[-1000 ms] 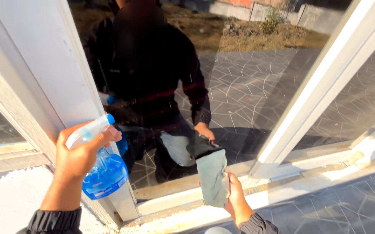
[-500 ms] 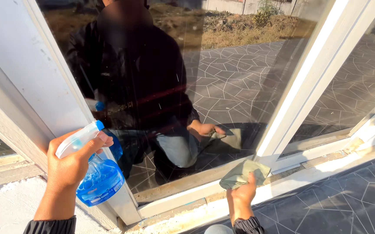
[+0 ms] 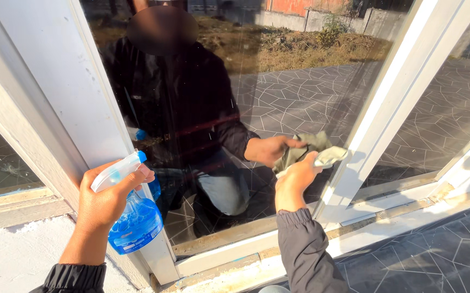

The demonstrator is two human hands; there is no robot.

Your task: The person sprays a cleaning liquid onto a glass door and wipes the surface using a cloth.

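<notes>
The right hand [image 3: 294,182] presses a grey-green cloth [image 3: 327,156] flat against the window pane [image 3: 278,103], fingers bunched over the cloth near the right-hand white frame [image 3: 387,108], a little above the sill [image 3: 235,252]. The left hand [image 3: 104,201] is wrapped round the neck of a spray bottle [image 3: 134,222], forefinger lying over the trigger, holding it upright just beside the left frame [image 3: 45,97]. The cloth looks soft and light, limp enough to fold over on itself, so it likely works best gathered into a pad under the palm rather than pinched by a corner. The bottle is clear plastic, its round belly full of blue liquid, so the weight probably sits low; the narrow neck under the trigger seems the sure place to grip it, and it may turn slippery if wet. The glass is stiff and smooth and breakable, and would want even pressure. The pane mirrors the person crouching, and the paved ground [image 3: 436,255]
</notes>
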